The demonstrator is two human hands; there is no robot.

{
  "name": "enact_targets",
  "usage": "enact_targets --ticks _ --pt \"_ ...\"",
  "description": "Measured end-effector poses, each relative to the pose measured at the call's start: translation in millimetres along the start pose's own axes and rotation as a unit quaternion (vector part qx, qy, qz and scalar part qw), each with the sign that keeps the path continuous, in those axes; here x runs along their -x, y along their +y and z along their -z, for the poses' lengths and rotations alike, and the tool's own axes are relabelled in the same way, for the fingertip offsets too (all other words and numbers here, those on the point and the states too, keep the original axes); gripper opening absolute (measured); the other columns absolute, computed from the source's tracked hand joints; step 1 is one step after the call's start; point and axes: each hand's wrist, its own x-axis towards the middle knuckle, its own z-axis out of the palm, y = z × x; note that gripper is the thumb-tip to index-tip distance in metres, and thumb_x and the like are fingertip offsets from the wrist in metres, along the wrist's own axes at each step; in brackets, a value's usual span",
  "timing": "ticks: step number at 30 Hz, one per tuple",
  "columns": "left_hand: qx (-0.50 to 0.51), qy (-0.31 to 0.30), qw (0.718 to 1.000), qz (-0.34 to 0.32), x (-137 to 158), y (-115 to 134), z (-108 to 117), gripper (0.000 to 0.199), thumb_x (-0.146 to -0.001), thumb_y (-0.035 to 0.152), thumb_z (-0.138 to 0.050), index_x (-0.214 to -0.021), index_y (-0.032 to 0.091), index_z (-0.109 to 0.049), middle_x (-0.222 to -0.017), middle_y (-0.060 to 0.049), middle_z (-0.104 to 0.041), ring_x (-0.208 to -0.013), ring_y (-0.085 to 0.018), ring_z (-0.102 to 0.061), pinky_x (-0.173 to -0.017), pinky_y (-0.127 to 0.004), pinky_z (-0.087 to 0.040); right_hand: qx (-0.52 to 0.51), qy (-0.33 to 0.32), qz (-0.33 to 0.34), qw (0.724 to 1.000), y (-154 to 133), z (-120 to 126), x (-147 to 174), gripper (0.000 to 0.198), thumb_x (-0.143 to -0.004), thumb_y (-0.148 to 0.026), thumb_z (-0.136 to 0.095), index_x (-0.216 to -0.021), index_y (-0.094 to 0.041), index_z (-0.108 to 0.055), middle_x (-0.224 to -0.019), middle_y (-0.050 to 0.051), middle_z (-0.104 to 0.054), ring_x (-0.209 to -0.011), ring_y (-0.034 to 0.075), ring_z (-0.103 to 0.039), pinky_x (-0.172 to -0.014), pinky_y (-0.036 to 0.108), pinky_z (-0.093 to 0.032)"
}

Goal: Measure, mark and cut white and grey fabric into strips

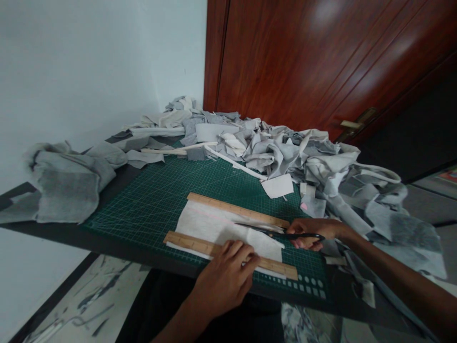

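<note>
In the head view, pale cloth [203,220] is lying near the bench's [117,244] front edge, stretching lengthwise along it. The right hand's [311,226] fingers are clamping scissors [276,235], blades pointing leftward over the cloth; the nearer left hand's [232,271] unclenched fingers are pressing the near ruler [194,244].

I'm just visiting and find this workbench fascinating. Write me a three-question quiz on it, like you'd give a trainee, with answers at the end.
1. Multiple choice: how many wooden rulers can be seen on the worktop? a) one b) two c) four

2. True or false: the left hand rests on the ruler nearer the person.

3. Fill in the blank: the right hand holds a pair of ____, with the blades at the pale cloth.

Key:
1. b, two
2. True
3. scissors
</note>
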Motion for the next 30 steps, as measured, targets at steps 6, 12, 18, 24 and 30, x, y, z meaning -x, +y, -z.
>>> enact_targets --ticks 6,12,18,24,30 --pt "-0.001 -0.001 1.000 0.003 0 0 0 0.029 -0.099 0.022 -0.063 -0.128 0.023 -0.060 -0.123 -0.003 -0.065 -0.117 -0.025 -0.054 -0.105 -0.041 -0.040 -0.005 0.012 0.003 1.000 4 -1 -2 0.055 -0.076 -0.063 -0.084 -0.079 -0.017 -0.055 -0.055 -0.012 -0.041 -0.039 0.002 -0.035 -0.035 0.015 -0.032" --pt "-0.004 -0.003 1.000 0.002 0 0 -1 0.029 -0.100 0.023 -0.062 -0.129 0.023 -0.060 -0.123 -0.003 -0.065 -0.116 -0.025 -0.054 -0.103 -0.041 -0.041 0.000 0.021 -0.010 1.000 5 -2 -2 0.052 -0.078 -0.060 -0.082 -0.076 -0.018 -0.052 -0.052 -0.012 -0.041 -0.037 0.002 -0.036 -0.034 0.014 -0.030" --pt "-0.005 -0.002 1.000 0.000 0 0 -1 0.030 -0.100 0.022 -0.061 -0.130 0.023 -0.060 -0.124 -0.004 -0.064 -0.117 -0.025 -0.054 -0.103 -0.042 -0.042 -0.007 0.026 -0.026 0.999 2 -8 -3 0.042 -0.079 -0.050 -0.082 -0.076 -0.017 -0.055 -0.052 -0.012 -0.043 -0.036 0.002 -0.033 -0.032 0.014 -0.028" --pt "0.003 0.004 1.000 -0.002 0 -1 -1 0.031 -0.099 0.020 -0.062 -0.129 0.023 -0.060 -0.124 -0.004 -0.065 -0.117 -0.025 -0.054 -0.103 -0.042 -0.042 0.003 0.041 -0.022 0.999 -3 -12 -1 0.037 -0.078 -0.044 -0.082 -0.077 -0.015 -0.059 -0.051 -0.012 -0.042 -0.036 0.002 -0.032 -0.032 0.014 -0.027" --pt "0.011 0.002 1.000 0.000 0 -1 -1 0.030 -0.098 0.018 -0.061 -0.128 0.024 -0.060 -0.123 -0.003 -0.065 -0.116 -0.026 -0.054 -0.103 -0.042 -0.041 -0.009 0.043 -0.026 0.999 3 -11 -4 0.037 -0.077 -0.043 -0.083 -0.077 -0.016 -0.059 -0.050 -0.013 -0.043 -0.035 0.001 -0.032 -0.031 0.013 -0.026"
